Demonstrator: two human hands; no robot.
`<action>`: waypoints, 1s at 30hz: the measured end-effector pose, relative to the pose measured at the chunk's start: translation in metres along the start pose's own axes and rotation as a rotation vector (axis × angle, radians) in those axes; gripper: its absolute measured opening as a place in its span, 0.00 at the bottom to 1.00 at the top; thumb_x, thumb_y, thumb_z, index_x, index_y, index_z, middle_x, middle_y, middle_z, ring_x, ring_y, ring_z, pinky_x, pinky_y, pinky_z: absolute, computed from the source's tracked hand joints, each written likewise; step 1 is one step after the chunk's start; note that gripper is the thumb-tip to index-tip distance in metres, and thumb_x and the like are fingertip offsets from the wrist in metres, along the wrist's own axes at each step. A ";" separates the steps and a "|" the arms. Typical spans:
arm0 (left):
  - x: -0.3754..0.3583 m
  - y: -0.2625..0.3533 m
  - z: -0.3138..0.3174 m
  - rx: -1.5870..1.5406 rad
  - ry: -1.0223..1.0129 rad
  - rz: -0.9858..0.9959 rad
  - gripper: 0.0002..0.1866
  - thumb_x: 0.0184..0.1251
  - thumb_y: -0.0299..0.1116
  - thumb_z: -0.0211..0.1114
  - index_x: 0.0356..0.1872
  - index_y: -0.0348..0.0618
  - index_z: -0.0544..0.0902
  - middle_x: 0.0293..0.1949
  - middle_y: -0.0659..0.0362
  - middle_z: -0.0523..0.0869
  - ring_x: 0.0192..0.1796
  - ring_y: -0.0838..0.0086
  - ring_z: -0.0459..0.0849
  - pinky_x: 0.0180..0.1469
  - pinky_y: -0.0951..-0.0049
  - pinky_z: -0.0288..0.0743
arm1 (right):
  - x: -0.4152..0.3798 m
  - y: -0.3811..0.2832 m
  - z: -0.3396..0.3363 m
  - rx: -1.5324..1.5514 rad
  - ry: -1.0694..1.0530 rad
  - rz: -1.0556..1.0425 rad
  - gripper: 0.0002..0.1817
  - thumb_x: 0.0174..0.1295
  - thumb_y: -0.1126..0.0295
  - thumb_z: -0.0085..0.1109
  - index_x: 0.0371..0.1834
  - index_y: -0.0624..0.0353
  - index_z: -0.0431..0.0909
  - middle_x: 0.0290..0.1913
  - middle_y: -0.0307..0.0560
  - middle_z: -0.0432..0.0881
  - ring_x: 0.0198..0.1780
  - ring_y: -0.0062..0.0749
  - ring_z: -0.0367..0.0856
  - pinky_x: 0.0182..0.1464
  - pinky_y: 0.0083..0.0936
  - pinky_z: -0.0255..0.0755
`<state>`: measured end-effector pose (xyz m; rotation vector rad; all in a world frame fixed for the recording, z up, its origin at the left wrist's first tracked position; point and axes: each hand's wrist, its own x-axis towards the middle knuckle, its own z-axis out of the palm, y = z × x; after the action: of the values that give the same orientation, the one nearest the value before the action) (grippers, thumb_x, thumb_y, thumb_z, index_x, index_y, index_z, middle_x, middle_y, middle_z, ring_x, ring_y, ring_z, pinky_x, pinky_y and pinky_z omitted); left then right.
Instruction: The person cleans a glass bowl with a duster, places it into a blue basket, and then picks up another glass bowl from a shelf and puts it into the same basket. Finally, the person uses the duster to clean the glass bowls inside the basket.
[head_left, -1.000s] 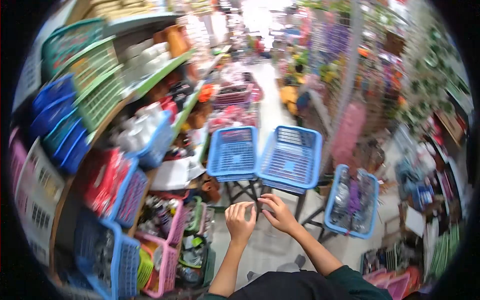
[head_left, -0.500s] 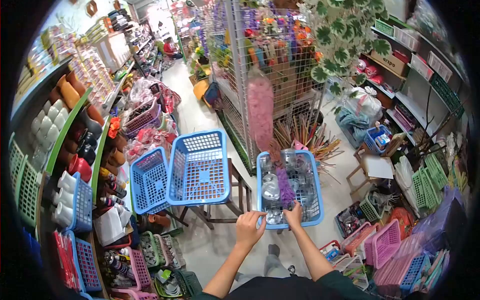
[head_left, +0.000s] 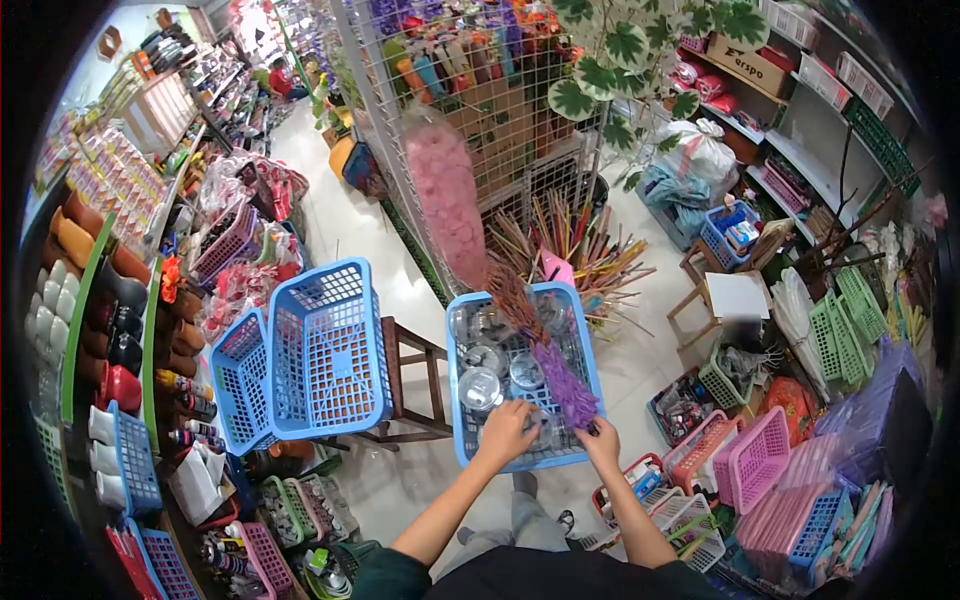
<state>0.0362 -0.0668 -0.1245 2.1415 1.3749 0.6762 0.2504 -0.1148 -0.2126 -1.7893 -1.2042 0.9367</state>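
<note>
A blue plastic basket (head_left: 459, 400) stands in front of me with several clear glass jars (head_left: 480, 388) inside. Across its right half lies a bunch of purple dried flowers (head_left: 562, 385), its brown stems pointing away from me over the far rim. My right hand (head_left: 602, 442) pinches the near purple end of the bunch at the basket's right front corner. Inside the near edge, my left hand (head_left: 508, 432) has its fingers curled on a clear glass jar (head_left: 546, 430), which they partly hide.
Two blue baskets (head_left: 330, 345) rest on a wooden stool (head_left: 412, 385) to the left. Behind the jar basket are a wire rack (head_left: 540, 130), a pink-filled bag (head_left: 440, 190) and a spread of thin sticks (head_left: 580, 245). Pink baskets (head_left: 752, 450) line the right.
My left hand has moved from the basket's front rim to a jar inside. The purple bunch now slants toward the right front corner with my right hand at its end. The view has shifted.
</note>
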 end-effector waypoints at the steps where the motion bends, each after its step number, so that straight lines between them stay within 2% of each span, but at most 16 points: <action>1: 0.016 -0.010 0.013 0.042 -0.035 -0.018 0.18 0.50 0.34 0.69 0.43 0.43 0.80 0.41 0.54 0.81 0.47 0.59 0.78 0.49 0.61 0.72 | -0.004 0.000 -0.014 -0.007 0.004 0.009 0.20 0.49 0.63 0.65 0.44 0.62 0.80 0.36 0.53 0.85 0.39 0.44 0.84 0.41 0.33 0.72; 5: 0.072 -0.072 0.088 0.260 -0.014 0.046 0.34 0.41 0.35 0.74 0.53 0.34 0.72 0.46 0.46 0.79 0.49 0.54 0.78 0.51 0.60 0.73 | -0.024 -0.004 -0.060 -0.067 0.099 0.107 0.16 0.49 0.64 0.63 0.40 0.61 0.80 0.31 0.51 0.83 0.33 0.41 0.83 0.38 0.31 0.71; 9: 0.093 -0.117 0.145 0.546 -0.178 -0.095 0.43 0.41 0.36 0.75 0.62 0.36 0.66 0.63 0.41 0.68 0.65 0.46 0.66 0.62 0.54 0.65 | -0.036 -0.012 -0.092 -0.188 0.151 0.197 0.15 0.49 0.64 0.63 0.37 0.61 0.80 0.27 0.51 0.82 0.31 0.40 0.82 0.36 0.31 0.71; 12: 0.091 -0.160 0.189 0.848 0.152 -0.025 0.48 0.40 0.43 0.77 0.66 0.41 0.64 0.63 0.42 0.67 0.63 0.49 0.67 0.61 0.53 0.63 | -0.041 0.006 -0.104 -0.238 0.166 0.245 0.18 0.48 0.61 0.63 0.38 0.62 0.80 0.28 0.53 0.82 0.31 0.44 0.82 0.35 0.32 0.71; 15: 0.098 -0.121 0.149 0.684 -0.121 -0.244 0.50 0.39 0.48 0.77 0.67 0.46 0.64 0.59 0.44 0.70 0.58 0.53 0.70 0.58 0.55 0.63 | -0.049 0.031 -0.112 -0.328 0.275 0.130 0.22 0.45 0.59 0.65 0.42 0.60 0.80 0.30 0.57 0.83 0.33 0.51 0.82 0.37 0.37 0.73; 16: 0.099 -0.115 0.142 0.685 -0.122 -0.244 0.50 0.39 0.48 0.77 0.67 0.46 0.64 0.59 0.44 0.70 0.58 0.53 0.70 0.58 0.55 0.63 | -0.049 0.034 -0.119 -0.327 0.275 0.130 0.22 0.45 0.59 0.65 0.42 0.60 0.80 0.30 0.57 0.83 0.33 0.51 0.82 0.37 0.37 0.73; 18: 0.100 -0.102 0.123 0.594 -0.234 -0.322 0.52 0.38 0.52 0.77 0.69 0.50 0.62 0.54 0.46 0.73 0.55 0.55 0.72 0.57 0.57 0.63 | -0.052 0.034 -0.133 -0.472 0.268 0.097 0.21 0.44 0.65 0.67 0.43 0.63 0.79 0.27 0.48 0.81 0.28 0.34 0.80 0.34 0.30 0.72; 19: 0.097 -0.093 0.110 0.586 -0.225 -0.314 0.52 0.42 0.54 0.75 0.71 0.55 0.59 0.48 0.47 0.76 0.51 0.53 0.74 0.55 0.56 0.66 | -0.051 0.015 -0.144 -0.437 0.229 0.206 0.24 0.44 0.57 0.67 0.45 0.57 0.80 0.31 0.54 0.83 0.35 0.49 0.83 0.38 0.37 0.74; 20: 0.093 -0.081 0.095 0.593 -0.215 -0.311 0.52 0.42 0.54 0.75 0.71 0.55 0.59 0.48 0.47 0.76 0.51 0.53 0.74 0.55 0.56 0.66 | -0.052 -0.012 -0.152 -0.455 0.269 0.158 0.24 0.45 0.58 0.67 0.46 0.56 0.80 0.32 0.53 0.83 0.34 0.48 0.83 0.38 0.37 0.74; 22: 0.083 -0.057 0.064 0.368 -0.050 -0.273 0.51 0.46 0.56 0.73 0.71 0.58 0.57 0.45 0.45 0.78 0.45 0.51 0.77 0.50 0.56 0.70 | -0.052 -0.013 -0.169 -0.490 0.280 0.127 0.23 0.46 0.61 0.68 0.46 0.59 0.80 0.34 0.53 0.84 0.35 0.47 0.84 0.39 0.35 0.75; 23: 0.081 -0.045 0.046 0.193 -0.061 -0.297 0.46 0.54 0.57 0.68 0.71 0.57 0.56 0.42 0.44 0.79 0.43 0.54 0.79 0.47 0.58 0.72 | -0.051 -0.015 -0.178 -0.452 0.268 0.105 0.22 0.46 0.62 0.68 0.44 0.61 0.81 0.35 0.54 0.84 0.36 0.47 0.84 0.41 0.34 0.75; 24: 0.079 -0.044 0.038 0.201 -0.041 -0.292 0.46 0.54 0.57 0.68 0.71 0.57 0.56 0.42 0.44 0.79 0.43 0.54 0.79 0.47 0.58 0.72 | -0.051 -0.018 -0.187 -0.414 0.254 0.080 0.20 0.46 0.64 0.68 0.43 0.63 0.82 0.37 0.54 0.85 0.37 0.47 0.84 0.42 0.33 0.76; 26: 0.075 -0.041 0.025 -0.719 0.013 -0.377 0.40 0.62 0.56 0.62 0.71 0.56 0.56 0.43 0.46 0.79 0.43 0.64 0.79 0.46 0.65 0.72 | -0.049 -0.031 -0.202 -0.406 0.221 -0.028 0.18 0.44 0.65 0.69 0.38 0.64 0.83 0.41 0.55 0.85 0.42 0.46 0.84 0.45 0.32 0.76; 27: 0.075 -0.027 0.009 -0.749 0.085 -0.321 0.35 0.68 0.59 0.52 0.71 0.55 0.57 0.49 0.51 0.78 0.44 0.70 0.79 0.45 0.71 0.71 | -0.050 -0.044 -0.207 -0.459 0.229 -0.152 0.18 0.43 0.66 0.68 0.38 0.63 0.83 0.39 0.54 0.84 0.41 0.47 0.84 0.44 0.32 0.75; 28: 0.075 -0.033 0.007 -0.743 0.102 -0.306 0.35 0.68 0.59 0.52 0.71 0.55 0.57 0.49 0.51 0.78 0.44 0.70 0.79 0.45 0.71 0.71 | -0.051 -0.058 -0.212 -0.511 0.241 -0.277 0.17 0.43 0.66 0.67 0.38 0.62 0.83 0.38 0.54 0.84 0.39 0.48 0.83 0.42 0.33 0.75; 30: 0.078 -0.047 0.004 -1.385 0.083 -0.412 0.34 0.69 0.63 0.43 0.69 0.53 0.60 0.56 0.57 0.75 0.47 0.70 0.79 0.43 0.72 0.71 | -0.054 -0.092 -0.222 -0.542 0.248 -0.343 0.17 0.43 0.67 0.67 0.37 0.61 0.83 0.35 0.53 0.83 0.37 0.48 0.82 0.40 0.33 0.74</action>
<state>0.0358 0.0221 -0.1474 0.7222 0.8396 1.0829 0.3959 -0.1848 -0.0259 -1.9388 -1.6342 0.1876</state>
